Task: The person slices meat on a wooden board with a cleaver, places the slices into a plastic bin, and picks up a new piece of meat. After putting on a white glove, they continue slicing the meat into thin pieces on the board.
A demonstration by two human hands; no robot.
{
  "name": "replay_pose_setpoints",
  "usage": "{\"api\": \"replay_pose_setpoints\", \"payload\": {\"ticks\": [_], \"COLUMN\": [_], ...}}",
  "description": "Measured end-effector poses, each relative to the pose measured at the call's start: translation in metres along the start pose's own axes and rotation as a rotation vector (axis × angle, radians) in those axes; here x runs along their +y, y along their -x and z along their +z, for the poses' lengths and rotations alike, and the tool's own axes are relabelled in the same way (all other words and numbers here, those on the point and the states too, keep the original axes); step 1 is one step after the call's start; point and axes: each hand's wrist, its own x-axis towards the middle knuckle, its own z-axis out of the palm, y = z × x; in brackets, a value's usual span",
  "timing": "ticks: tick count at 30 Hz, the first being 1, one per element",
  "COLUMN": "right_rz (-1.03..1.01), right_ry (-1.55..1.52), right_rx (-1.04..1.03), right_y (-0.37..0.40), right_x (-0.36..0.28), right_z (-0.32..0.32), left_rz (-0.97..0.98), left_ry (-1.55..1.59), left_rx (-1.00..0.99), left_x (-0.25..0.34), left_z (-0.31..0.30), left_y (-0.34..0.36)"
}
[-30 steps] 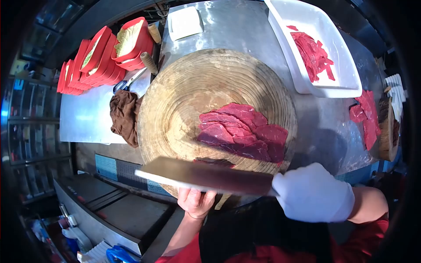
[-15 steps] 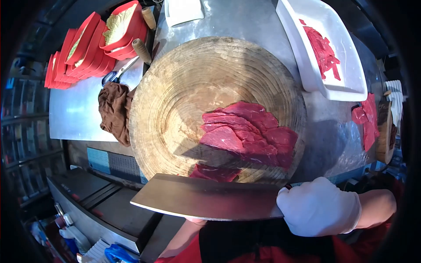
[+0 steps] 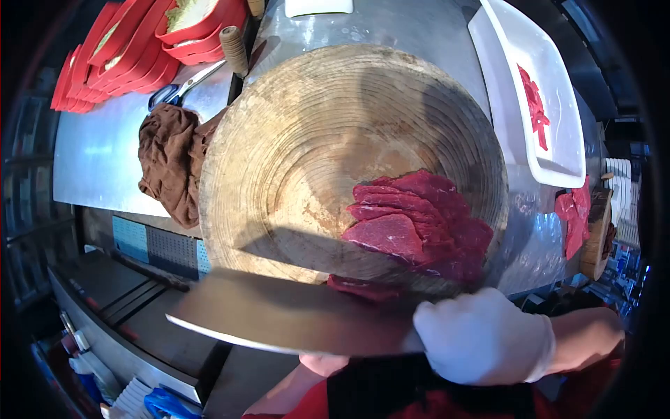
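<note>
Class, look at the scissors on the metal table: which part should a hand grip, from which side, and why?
Grip the dark handles, probably coming from the person's left and from above. The scissors lie slanted with their handles to the left, beside the brown cloth, and their blades point right, away from that approach.

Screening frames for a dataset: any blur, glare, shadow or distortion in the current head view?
Head view: strong fisheye curvature, black vignette around the edges; dark shadows across the round wooden chopping block; bright glare on the silvery metal tabletop; motion blur on the broad steel cleaver, white-gloved right hand slightly soft; sliced red meat looks fairly sharp.
</note>
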Motion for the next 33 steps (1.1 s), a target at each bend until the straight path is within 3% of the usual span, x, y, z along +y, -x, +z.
{"api": "replay_pose_setpoints", "payload": {"ticks": [3,5,13,17,19,22,25,27,33], "right_rz": [0.01,-0.084,0.154,0.217,0.081,0.11,0.092,0.188,0.071], "right_ry": [-0.027,-0.097,0.146,0.168,0.163,0.139,0.236,0.177,0.178], "right_rx": [-0.007,0.166,-0.004,0.158,0.124,0.098,0.05,-0.196,-0.133], "right_y": [-0.027,-0.028,0.062,0.079,0.086,0.1,0.107,0.104,0.085], "right_x": [-0.006,-0.002,0.028,0.025,0.018,0.0,-0.003,-0.002,0.003], "right_z": [0.005,0.01,0.015,0.023,0.018,0.006,0.001,-0.006,-0.009], "left_rz": [0.044,0.1,0.123,0.05,0.064,0.118,0.005,-0.01,-0.063], "left_ry": [0.018,-0.121,-0.302,-0.286,-0.298,-0.297,-0.357,-0.348,-0.268], "left_rx": [0.006,0.121,0.082,0.115,0.101,0.085,0.033,0.03,-0.013], "left_x": [0.008,0.01,0.02,0.02,0.017,-0.001,-0.005,-0.008,-0.006], "left_z": [0.0,0.006,0.001,0.003,0.0,-0.005,-0.01,-0.003,-0.003], "left_y": [-0.001,-0.008,-0.004,0.006,0.006,0.034,0.049,0.048,0.037]}}
